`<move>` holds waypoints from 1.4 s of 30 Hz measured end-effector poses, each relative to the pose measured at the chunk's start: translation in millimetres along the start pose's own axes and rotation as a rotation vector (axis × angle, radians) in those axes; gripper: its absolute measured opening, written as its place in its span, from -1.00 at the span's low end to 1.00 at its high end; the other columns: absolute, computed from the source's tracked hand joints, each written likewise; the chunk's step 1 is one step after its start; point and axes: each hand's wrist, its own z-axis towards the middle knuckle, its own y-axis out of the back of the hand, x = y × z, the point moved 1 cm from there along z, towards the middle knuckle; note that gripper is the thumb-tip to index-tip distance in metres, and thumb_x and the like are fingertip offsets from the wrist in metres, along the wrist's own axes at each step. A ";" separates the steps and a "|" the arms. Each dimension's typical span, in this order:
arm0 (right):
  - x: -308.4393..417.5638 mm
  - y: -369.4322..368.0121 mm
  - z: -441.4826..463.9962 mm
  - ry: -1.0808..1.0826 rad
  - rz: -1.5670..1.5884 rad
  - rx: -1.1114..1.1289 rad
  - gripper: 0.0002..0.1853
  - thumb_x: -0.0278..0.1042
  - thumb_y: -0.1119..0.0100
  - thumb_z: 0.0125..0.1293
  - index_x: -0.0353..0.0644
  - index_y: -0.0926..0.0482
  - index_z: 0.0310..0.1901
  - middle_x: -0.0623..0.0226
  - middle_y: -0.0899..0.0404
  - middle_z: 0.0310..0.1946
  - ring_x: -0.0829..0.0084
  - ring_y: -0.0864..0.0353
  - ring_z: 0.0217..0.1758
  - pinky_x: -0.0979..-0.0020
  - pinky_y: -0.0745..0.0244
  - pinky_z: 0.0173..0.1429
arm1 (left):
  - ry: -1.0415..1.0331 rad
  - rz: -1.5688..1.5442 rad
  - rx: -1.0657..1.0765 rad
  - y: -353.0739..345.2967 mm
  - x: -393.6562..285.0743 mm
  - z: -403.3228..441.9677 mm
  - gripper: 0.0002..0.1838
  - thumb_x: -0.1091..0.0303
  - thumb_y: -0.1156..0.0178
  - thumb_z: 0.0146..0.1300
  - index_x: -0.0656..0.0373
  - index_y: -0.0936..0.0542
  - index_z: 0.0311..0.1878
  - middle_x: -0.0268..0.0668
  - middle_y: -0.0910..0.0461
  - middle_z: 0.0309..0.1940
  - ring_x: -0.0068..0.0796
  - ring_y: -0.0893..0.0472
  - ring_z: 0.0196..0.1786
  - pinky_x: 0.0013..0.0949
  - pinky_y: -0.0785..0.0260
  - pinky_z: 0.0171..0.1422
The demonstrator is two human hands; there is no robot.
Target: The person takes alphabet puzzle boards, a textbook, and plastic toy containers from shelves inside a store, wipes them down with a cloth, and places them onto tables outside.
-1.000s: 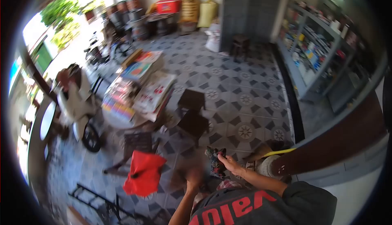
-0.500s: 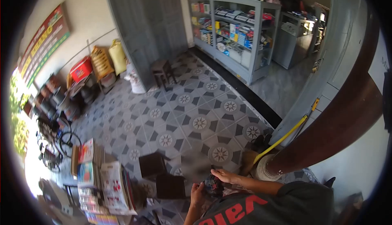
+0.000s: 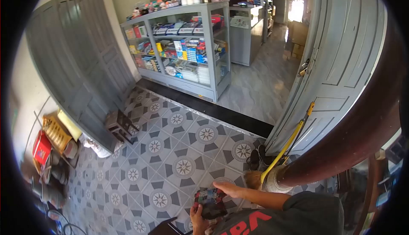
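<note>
Low in the view, a dark patterned cloth [image 3: 211, 203] with red and grey patches lies between my two hands. My left hand [image 3: 198, 219] is closed on its left edge, the thumb on top. At the upper right edge of the cloth is my right hand [image 3: 228, 189], its fingers wrapped round the border. The middle of the cloth hangs fairly flat above the tiled floor [image 3: 183, 167]. Its lower part meets my dark shirt [image 3: 289, 218].
A glass display cabinet [image 3: 183, 47] stands beyond a black threshold strip [image 3: 204, 109]. A wooden stool [image 3: 121, 125] is beside the grey folding door [image 3: 81, 60]. To the right are a yellow-handled broom [image 3: 287, 145], shoes [image 3: 260, 157] and a brown pillar [image 3: 341, 149]. A dark stool [image 3: 166, 227] is near my left hand.
The view has swung right, from the table of papers and the motorbike to the cabinet and doorway. The cloth, bunched earlier, is now spread flatter between my hands.
</note>
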 end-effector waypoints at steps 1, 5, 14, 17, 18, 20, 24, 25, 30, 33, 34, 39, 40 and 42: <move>10.9 9.0 9.7 -0.011 0.112 0.082 -0.45 0.16 0.13 0.45 -0.20 -0.51 0.08 0.47 -0.59 -0.18 0.61 -0.57 -0.21 0.46 -0.53 -0.17 | 0.020 0.015 0.011 4.5 -3.4 20.9 -0.79 0.38 -0.18 0.32 0.21 -0.48 -0.04 -0.28 -0.59 -0.21 -0.42 -0.61 -0.18 -0.32 -0.52 -0.07; 101.0 8.0 21.2 -0.140 0.265 0.165 -0.47 0.17 0.07 0.42 -0.10 -0.46 0.17 0.42 -0.59 -0.06 0.60 -0.58 -0.10 0.40 -0.53 -0.08 | 0.028 0.206 0.061 4.8 -25.1 128.4 -0.79 0.43 -0.17 0.30 0.24 -0.47 -0.03 -0.28 -0.58 -0.19 -0.47 -0.57 -0.21 -0.38 -0.45 -0.09; 188.9 55.4 142.4 0.103 -0.114 -0.361 -0.45 0.06 -0.04 0.39 -0.01 -0.33 0.31 0.34 -0.45 0.11 0.43 -0.48 0.05 0.34 -0.48 0.02 | -0.199 0.457 0.157 -127.5 -125.6 302.0 -0.75 0.29 -0.22 0.29 0.27 -0.55 -0.09 -0.26 -0.60 -0.22 -0.46 -0.54 -0.18 -0.38 -0.38 -0.05; 214.4 67.4 161.8 0.054 0.270 -0.354 -0.50 0.05 -0.02 0.39 -0.01 -0.41 0.27 0.35 -0.57 -0.13 0.44 -0.57 -0.12 0.38 -0.50 -0.05 | -0.714 0.964 0.365 -178.2 -110.5 350.3 -0.67 0.19 -0.28 0.22 0.24 -0.59 -0.08 -0.20 -0.60 -0.24 -0.25 -0.55 -0.12 -0.24 -0.36 0.05; 228.4 73.8 161.3 0.070 0.264 -0.354 -0.50 0.05 -0.02 0.39 -0.01 -0.41 0.27 0.35 -0.57 -0.13 0.44 -0.57 -0.12 0.38 -0.50 -0.05 | -0.609 0.936 0.520 -200.0 -101.1 358.7 -0.63 0.18 -0.30 0.20 0.23 -0.57 -0.03 -0.15 -0.59 -0.19 -0.18 -0.54 -0.06 -0.23 -0.35 0.10; 255.5 99.1 164.4 0.030 0.590 -0.190 -0.50 0.11 0.18 0.45 -0.02 -0.39 0.24 0.26 -0.49 0.12 0.32 -0.53 0.12 0.11 -0.49 0.12 | -0.521 0.923 0.727 -249.7 -84.8 364.8 -0.55 0.17 -0.29 0.20 0.24 -0.53 0.06 -0.07 -0.55 -0.07 -0.09 -0.49 0.07 -0.21 -0.31 0.20; 216.7 241.7 229.8 0.080 0.950 -0.254 -0.53 0.06 0.27 0.47 -0.08 -0.55 0.03 0.26 -0.64 -0.08 0.20 -0.63 -0.04 0.09 -0.48 0.18 | -0.529 0.984 0.913 -328.6 -46.0 407.5 -0.52 0.17 -0.25 0.23 0.27 -0.48 0.13 -0.01 -0.47 0.05 -0.02 -0.46 0.13 -0.18 -0.28 0.26; 235.1 255.6 223.5 0.072 0.951 -0.247 -0.53 0.06 0.27 0.47 -0.08 -0.55 0.03 0.26 -0.64 -0.08 0.20 -0.63 -0.04 0.09 -0.48 0.18 | -0.528 1.006 0.978 -346.5 -37.0 419.3 -0.51 0.17 -0.24 0.24 0.28 -0.47 0.14 0.00 -0.45 0.07 -0.01 -0.46 0.13 -0.18 -0.28 0.27; 307.9 377.8 238.3 0.091 1.247 -0.097 -0.55 -0.04 0.28 0.46 -0.13 -0.56 0.02 0.20 -0.62 -0.05 0.19 -0.60 0.02 0.07 -0.45 0.20 | -0.508 1.140 1.262 -480.1 -7.0 500.0 -0.50 0.18 -0.19 0.26 0.33 -0.44 0.15 0.06 -0.40 0.12 0.07 -0.46 0.13 -0.14 -0.30 0.26; 314.0 447.2 267.4 0.288 1.124 -0.193 -0.58 -0.12 0.29 0.46 -0.17 -0.53 0.02 0.18 -0.59 -0.03 0.18 -0.58 0.02 0.06 -0.45 0.18 | -0.472 1.168 1.353 -548.9 -3.9 539.4 -0.53 0.22 -0.19 0.25 0.34 -0.44 0.13 0.08 -0.40 0.10 0.08 -0.47 0.11 -0.12 -0.33 0.21; 324.9 465.4 271.2 0.304 1.172 -0.208 -0.59 -0.12 0.28 0.46 -0.16 -0.53 0.02 0.19 -0.60 -0.05 0.18 -0.58 0.01 0.07 -0.46 0.17 | -0.473 1.121 1.346 -568.4 -2.2 551.5 -0.55 0.23 -0.18 0.26 0.31 -0.45 0.13 0.06 -0.42 0.07 0.06 -0.49 0.07 -0.14 -0.35 0.17; 379.8 553.2 302.0 0.430 1.082 -0.369 -0.61 -0.13 0.26 0.47 -0.13 -0.53 0.05 0.21 -0.61 -0.04 0.20 -0.60 0.01 0.10 -0.48 0.16 | -0.366 1.014 1.309 -669.5 -12.6 598.9 -0.63 0.23 -0.17 0.29 0.19 -0.52 0.11 -0.08 -0.54 -0.05 -0.12 -0.59 -0.06 -0.24 -0.42 0.05; 401.8 567.4 314.7 0.425 1.086 -0.331 -0.61 -0.12 0.26 0.47 -0.13 -0.53 0.05 0.21 -0.61 -0.04 0.20 -0.60 0.01 0.10 -0.48 0.16 | -0.385 1.014 1.301 -693.5 -27.9 599.9 -0.63 0.23 -0.16 0.32 0.18 -0.52 0.12 -0.14 -0.56 -0.12 -0.20 -0.57 -0.08 -0.24 -0.42 0.03; 449.0 594.1 334.9 0.417 1.099 -0.271 -0.61 -0.12 0.26 0.47 -0.13 -0.53 0.05 0.21 -0.61 -0.04 0.21 -0.60 0.01 0.10 -0.48 0.17 | -0.417 1.034 1.324 -731.9 -34.9 628.8 -0.69 0.28 -0.15 0.31 0.13 -0.57 0.08 -0.12 -0.59 -0.15 -0.10 -0.56 -0.06 -0.13 -0.39 0.07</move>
